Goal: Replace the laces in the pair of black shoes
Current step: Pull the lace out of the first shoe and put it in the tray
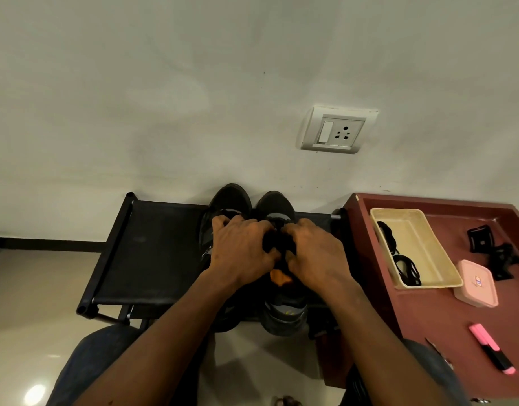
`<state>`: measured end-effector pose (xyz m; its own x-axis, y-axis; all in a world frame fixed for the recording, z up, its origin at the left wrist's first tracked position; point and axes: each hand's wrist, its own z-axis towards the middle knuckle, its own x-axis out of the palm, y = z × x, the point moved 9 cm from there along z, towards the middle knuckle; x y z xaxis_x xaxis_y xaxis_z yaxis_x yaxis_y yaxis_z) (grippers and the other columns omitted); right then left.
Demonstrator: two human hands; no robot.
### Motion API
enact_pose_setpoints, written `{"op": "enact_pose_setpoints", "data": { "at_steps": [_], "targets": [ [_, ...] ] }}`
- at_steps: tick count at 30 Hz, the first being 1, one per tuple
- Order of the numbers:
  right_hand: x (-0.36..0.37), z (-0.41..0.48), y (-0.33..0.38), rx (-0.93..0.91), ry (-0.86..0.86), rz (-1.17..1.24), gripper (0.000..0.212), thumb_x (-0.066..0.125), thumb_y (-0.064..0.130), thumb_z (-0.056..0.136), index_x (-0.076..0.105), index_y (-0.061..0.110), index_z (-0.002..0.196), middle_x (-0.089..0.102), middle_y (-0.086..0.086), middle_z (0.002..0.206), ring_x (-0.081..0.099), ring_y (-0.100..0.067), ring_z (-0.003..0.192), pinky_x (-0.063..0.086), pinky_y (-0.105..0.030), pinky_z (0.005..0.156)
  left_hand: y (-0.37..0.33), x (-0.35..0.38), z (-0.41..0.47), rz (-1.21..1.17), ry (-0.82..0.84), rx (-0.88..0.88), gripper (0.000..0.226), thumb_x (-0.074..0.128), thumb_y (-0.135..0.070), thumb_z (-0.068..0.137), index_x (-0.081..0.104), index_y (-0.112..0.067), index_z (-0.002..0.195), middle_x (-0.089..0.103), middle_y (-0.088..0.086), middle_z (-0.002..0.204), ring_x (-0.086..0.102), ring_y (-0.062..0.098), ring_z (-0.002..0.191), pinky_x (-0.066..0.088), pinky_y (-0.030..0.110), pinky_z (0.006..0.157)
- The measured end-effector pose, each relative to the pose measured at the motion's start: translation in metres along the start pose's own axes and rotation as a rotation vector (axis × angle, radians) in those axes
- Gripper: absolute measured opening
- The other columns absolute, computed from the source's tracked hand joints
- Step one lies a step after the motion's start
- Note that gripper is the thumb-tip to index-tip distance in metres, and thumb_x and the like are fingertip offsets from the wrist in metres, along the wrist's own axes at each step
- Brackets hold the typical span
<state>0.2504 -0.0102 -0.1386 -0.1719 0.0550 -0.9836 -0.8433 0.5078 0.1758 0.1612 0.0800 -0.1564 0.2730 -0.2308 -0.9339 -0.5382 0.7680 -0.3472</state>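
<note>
a: you've got dark blue trousers (91, 356) on, a leg of them showing at each lower corner.
b: and your forearms (170, 326) run bare right to the frame's edge. your left hand (240, 253) and right hand (317, 256) are bare too, tendons ridged across the backs.

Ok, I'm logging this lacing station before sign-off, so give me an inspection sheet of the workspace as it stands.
Surface: black fabric rack against the wall; maroon table to its right.
Job's things: left shoe and right shoe, both black, side by side on the rack, toes to the wall; laces hidden by the hands.
Clutter: on the table, a cream tray holding a black looped item, pink box, black clips, pink marker.
Grippers: left hand and right hand both grip the right shoe's lacing area.
Cables: nothing seen.
Surroundings: wall socket, pale floor.
</note>
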Motion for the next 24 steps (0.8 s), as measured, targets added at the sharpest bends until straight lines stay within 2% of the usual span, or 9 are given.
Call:
{"op": "enact_pose_setpoints", "data": {
  "at_steps": [4, 6, 11, 14, 17, 18, 20, 22, 24],
  "targets": [
    [-0.009, 0.002, 0.002, 0.033, -0.102, -0.060, 0.020, 0.064, 0.032, 0.098, 0.067, 0.028, 0.117, 0.063, 0.003, 0.113, 0.066, -0.020, 0.098, 0.043, -0.029, 0.071, 0.000, 0.003, 0.001, -0.032, 0.043, 0.011, 0.040, 0.058, -0.060, 0.085, 0.065, -0.039, 0.118, 0.068, -0.014, 0.102, 0.059, 0.013, 0.105, 0.026, 0.046, 0.109],
    [-0.012, 0.002, -0.005, 0.092, -0.117, 0.022, 0.012, 0.066, 0.035, 0.097, 0.071, 0.031, 0.107, 0.068, 0.006, 0.106, 0.067, -0.018, 0.094, 0.043, -0.029, 0.070, 0.000, 0.004, 0.002, -0.043, 0.062, 0.010, 0.042, 0.058, -0.060, 0.086, 0.063, -0.039, 0.122, 0.069, -0.014, 0.106, 0.060, 0.014, 0.110, 0.023, 0.047, 0.113],
    [-0.009, 0.002, -0.042, 0.338, -0.118, 0.362, 0.006, 0.073, 0.036, 0.093, 0.075, 0.036, 0.087, 0.069, 0.019, 0.080, 0.063, -0.001, 0.073, 0.043, -0.023, 0.059, 0.003, 0.005, 0.003, -0.057, 0.086, 0.005, 0.043, 0.061, -0.060, 0.088, 0.063, -0.039, 0.125, 0.069, -0.014, 0.111, 0.059, 0.015, 0.117, 0.016, 0.051, 0.119],
    [0.001, 0.003, -0.061, 0.462, -0.134, 0.708, 0.011, 0.074, 0.023, 0.092, 0.076, 0.033, 0.087, 0.074, 0.014, 0.083, 0.070, -0.006, 0.081, 0.055, -0.028, 0.067, 0.004, 0.006, 0.004, -0.083, 0.103, 0.001, 0.042, 0.062, -0.060, 0.089, 0.063, -0.039, 0.125, 0.068, -0.014, 0.113, 0.057, 0.015, 0.120, 0.012, 0.053, 0.122],
    [0.009, 0.006, -0.058, 0.507, -0.111, 1.060, 0.025, 0.067, 0.003, 0.091, 0.077, 0.026, 0.092, 0.078, 0.004, 0.090, 0.074, -0.017, 0.092, 0.056, -0.030, 0.071, 0.003, 0.006, 0.003, -0.073, 0.093, 0.005, 0.042, 0.061, -0.062, 0.088, 0.063, -0.039, 0.123, 0.067, -0.013, 0.112, 0.057, 0.016, 0.120, 0.012, 0.055, 0.122],
    [0.007, 0.008, -0.055, 0.474, -0.100, 1.074, 0.030, 0.062, -0.001, 0.091, 0.078, 0.025, 0.092, 0.078, 0.002, 0.091, 0.074, -0.019, 0.093, 0.059, -0.033, 0.076, 0.003, 0.006, 0.002, -0.066, 0.089, 0.003, 0.043, 0.061, -0.063, 0.087, 0.064, -0.039, 0.122, 0.067, -0.013, 0.112, 0.057, 0.016, 0.120, 0.013, 0.055, 0.122],
    [0.000, 0.010, -0.047, 0.345, -0.051, 0.927, 0.036, 0.053, 0.004, 0.092, 0.078, 0.031, 0.094, 0.076, 0.007, 0.090, 0.072, -0.012, 0.085, 0.061, -0.037, 0.079, 0.004, 0.005, 0.002, -0.059, 0.084, 0.000, 0.044, 0.060, -0.065, 0.086, 0.064, -0.038, 0.120, 0.066, -0.012, 0.111, 0.057, 0.017, 0.119, 0.014, 0.055, 0.121],
    [-0.005, 0.009, -0.036, 0.187, 0.015, 0.673, 0.029, 0.055, 0.020, 0.091, 0.076, 0.038, 0.099, 0.073, 0.016, 0.089, 0.067, -0.002, 0.079, 0.058, -0.031, 0.074, 0.004, 0.005, 0.002, -0.050, 0.080, -0.005, 0.045, 0.059, -0.067, 0.085, 0.065, -0.039, 0.119, 0.067, -0.012, 0.111, 0.058, 0.017, 0.120, 0.014, 0.055, 0.121],
    [-0.006, 0.007, -0.029, 0.070, 0.052, 0.401, 0.019, 0.063, 0.032, 0.090, 0.076, 0.037, 0.104, 0.069, 0.018, 0.095, 0.064, -0.002, 0.090, 0.057, -0.032, 0.079, 0.005, 0.005, 0.002, -0.041, 0.079, -0.008, 0.046, 0.058, -0.069, 0.085, 0.065, -0.039, 0.120, 0.068, -0.011, 0.111, 0.058, 0.018, 0.121, 0.014, 0.056, 0.120]
  ]
}}
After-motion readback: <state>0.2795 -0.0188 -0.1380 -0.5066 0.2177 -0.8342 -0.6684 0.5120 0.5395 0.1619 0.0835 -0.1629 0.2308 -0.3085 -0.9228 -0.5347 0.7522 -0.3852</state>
